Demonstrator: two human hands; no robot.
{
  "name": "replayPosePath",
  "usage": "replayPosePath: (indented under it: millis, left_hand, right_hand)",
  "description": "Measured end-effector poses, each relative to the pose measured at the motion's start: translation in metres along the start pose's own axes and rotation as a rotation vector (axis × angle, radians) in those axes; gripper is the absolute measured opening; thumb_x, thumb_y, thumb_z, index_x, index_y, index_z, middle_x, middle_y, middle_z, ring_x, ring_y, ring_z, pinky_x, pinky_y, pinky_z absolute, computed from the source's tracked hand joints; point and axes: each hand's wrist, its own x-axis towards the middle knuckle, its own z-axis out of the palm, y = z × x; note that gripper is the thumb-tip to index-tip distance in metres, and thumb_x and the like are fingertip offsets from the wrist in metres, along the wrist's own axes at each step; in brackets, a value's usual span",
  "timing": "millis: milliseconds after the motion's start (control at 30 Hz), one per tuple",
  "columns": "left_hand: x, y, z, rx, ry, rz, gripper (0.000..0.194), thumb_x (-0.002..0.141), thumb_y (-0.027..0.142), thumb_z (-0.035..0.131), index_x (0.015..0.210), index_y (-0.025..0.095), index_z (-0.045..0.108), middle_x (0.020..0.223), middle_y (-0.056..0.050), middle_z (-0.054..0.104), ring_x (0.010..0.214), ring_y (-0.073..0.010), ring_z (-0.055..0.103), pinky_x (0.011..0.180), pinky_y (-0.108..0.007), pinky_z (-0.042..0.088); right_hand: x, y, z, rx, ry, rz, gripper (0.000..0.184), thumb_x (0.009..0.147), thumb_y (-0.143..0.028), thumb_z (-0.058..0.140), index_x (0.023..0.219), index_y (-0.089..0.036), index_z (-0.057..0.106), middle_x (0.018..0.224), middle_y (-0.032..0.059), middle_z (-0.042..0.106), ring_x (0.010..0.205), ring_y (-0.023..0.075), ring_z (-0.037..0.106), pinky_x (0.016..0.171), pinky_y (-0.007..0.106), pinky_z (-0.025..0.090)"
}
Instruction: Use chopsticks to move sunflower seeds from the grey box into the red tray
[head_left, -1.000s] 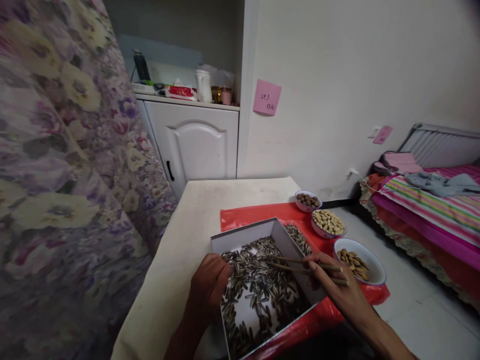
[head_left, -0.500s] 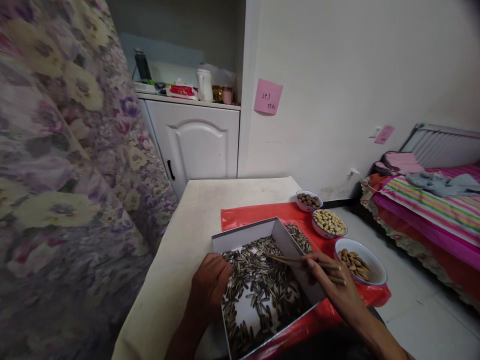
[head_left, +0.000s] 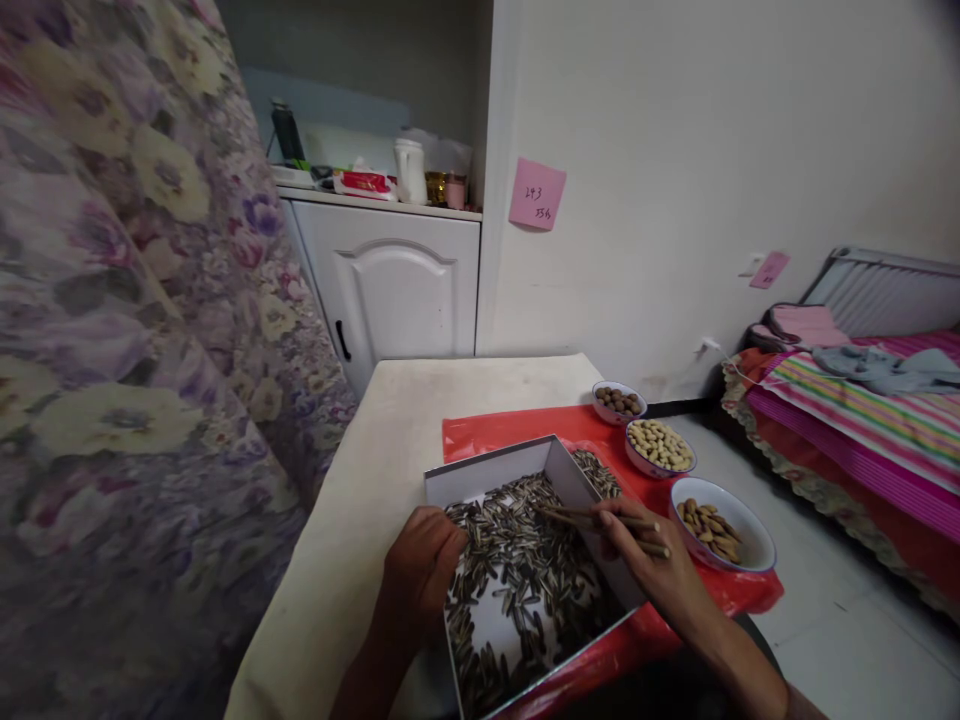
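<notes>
A shallow white cardboard box point(head_left: 487, 474) sits tilted in angle on the table, its floor strewn with striped sunflower seeds point(head_left: 525, 550). My left hand point(head_left: 421, 565) is closed over the box's left wall, the thumb along the rim. In my right hand point(head_left: 654, 570) is a pair of wooden chopsticks point(head_left: 574, 515), held across the box's right wall. Their tips point down among the seeds near the far right part of the box. Whether a seed is pinched between the tips is too small to tell.
Red plastic sheeting point(head_left: 480, 435) lies under the box on the cream-covered table point(head_left: 360, 470). More sunflower seeds point(head_left: 596, 472) lie beyond the right wall. Bowls of round brown nuts point(head_left: 618, 401), peanuts point(head_left: 660, 445) and almond-like nuts point(head_left: 709, 530) stand along the right edge.
My right hand has shifted slightly left with the chopsticks, whose back ends now sit further from the nearest bowl. My left hand and the box have stayed put.
</notes>
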Motion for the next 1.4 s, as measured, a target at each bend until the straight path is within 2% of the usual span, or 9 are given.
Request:
replayPosePath:
  millis: [300, 467, 633, 833, 1000, 1067, 1167, 1300, 1400]
  left_hand:
    - [0.000, 0.002, -0.001, -0.006, -0.011, -0.016, 0.030, 0.098, 0.024, 0.039, 0.069, 0.020, 0.047, 0.068, -0.001, 0.048, 0.075, -0.0170, 0.047, 0.071, -0.032, 0.040]
    - [0.001, 0.001, -0.001, -0.001, -0.010, -0.007, 0.031, 0.098, 0.024, 0.039, 0.069, 0.020, 0.049, 0.068, -0.001, 0.050, 0.075, -0.0169, 0.047, 0.071, -0.032, 0.040]
    - [0.001, 0.001, -0.002, -0.009, 0.010, 0.002, 0.029, 0.097, 0.022, 0.042, 0.069, 0.020, 0.049, 0.067, -0.001, 0.050, 0.075, -0.0164, 0.049, 0.071, -0.031, 0.041]
    - [0.002, -0.001, -0.003, 0.002, 0.018, 0.012, 0.027, 0.096, 0.021, 0.043, 0.070, 0.020, 0.051, 0.070, -0.001, 0.053, 0.077, -0.0162, 0.050, 0.072, -0.030, 0.042]
    - [0.004, -0.004, -0.008, 0.029, -0.016, 0.024, 0.024, 0.095, 0.023, 0.047, 0.073, 0.020, 0.054, 0.073, -0.001, 0.057, 0.080, -0.0162, 0.053, 0.075, -0.029, 0.044]
    - [0.003, -0.008, -0.010, 0.040, -0.021, 0.017, 0.021, 0.094, 0.025, 0.049, 0.076, 0.021, 0.058, 0.077, -0.002, 0.060, 0.082, -0.0164, 0.056, 0.077, -0.029, 0.046]
    - [0.002, -0.019, -0.012, 0.065, 0.036, -0.014, 0.019, 0.091, 0.032, 0.054, 0.077, 0.022, 0.062, 0.086, -0.004, 0.065, 0.088, -0.0179, 0.061, 0.079, -0.028, 0.050]
    - [0.001, -0.030, -0.015, 0.149, 0.042, -0.099, 0.029, 0.086, 0.048, 0.058, 0.077, 0.022, 0.068, 0.095, -0.006, 0.070, 0.095, -0.0217, 0.067, 0.085, -0.031, 0.053]
    - [0.004, -0.025, -0.021, 0.211, 0.002, -0.183, 0.040, 0.083, 0.060, 0.056, 0.082, 0.023, 0.071, 0.104, -0.008, 0.072, 0.100, -0.0243, 0.068, 0.089, -0.035, 0.055]
  right_hand:
    - [-0.006, -0.003, -0.020, 0.088, 0.049, 0.039, 0.036, 0.092, -0.051, 0.054, 0.096, -0.018, 0.069, 0.066, 0.0030, 0.069, 0.063, 0.0202, 0.067, 0.061, 0.029, 0.053]
    - [-0.010, -0.011, -0.046, 0.166, 0.249, 0.046, 0.036, 0.087, -0.053, 0.061, 0.097, -0.019, 0.071, 0.073, 0.0066, 0.074, 0.067, 0.0228, 0.070, 0.066, 0.032, 0.058]
    - [-0.010, -0.002, -0.067, 0.245, 0.378, 0.060, 0.035, 0.086, -0.051, 0.063, 0.102, -0.020, 0.069, 0.075, 0.0058, 0.074, 0.071, 0.0230, 0.072, 0.069, 0.032, 0.059]
    - [-0.005, 0.015, -0.073, 0.211, 0.388, 0.055, 0.039, 0.084, -0.053, 0.065, 0.100, -0.018, 0.070, 0.080, 0.0068, 0.074, 0.068, 0.0213, 0.070, 0.067, 0.031, 0.058]
    - [-0.008, 0.016, -0.080, 0.240, 0.393, 0.058, 0.037, 0.086, -0.051, 0.064, 0.103, -0.019, 0.068, 0.085, 0.0068, 0.074, 0.070, 0.0203, 0.070, 0.066, 0.030, 0.057]
    - [-0.012, 0.012, -0.085, 0.252, 0.403, 0.046, 0.036, 0.086, -0.050, 0.063, 0.102, -0.019, 0.068, 0.083, 0.0062, 0.074, 0.069, 0.0202, 0.069, 0.065, 0.030, 0.057]
    - [-0.019, 0.006, -0.096, 0.258, 0.430, 0.020, 0.033, 0.087, -0.050, 0.062, 0.097, -0.019, 0.069, 0.073, 0.0044, 0.071, 0.065, 0.0204, 0.068, 0.062, 0.030, 0.056]
    - [-0.030, 0.008, -0.110, 0.308, 0.448, -0.001, 0.030, 0.089, -0.049, 0.061, 0.094, -0.020, 0.069, 0.070, 0.0037, 0.071, 0.064, 0.0204, 0.067, 0.063, 0.030, 0.056]
    - [-0.043, 0.012, -0.109, 0.338, 0.412, -0.007, 0.028, 0.092, -0.045, 0.057, 0.098, -0.021, 0.069, 0.069, 0.0032, 0.071, 0.066, 0.0203, 0.068, 0.067, 0.030, 0.054]
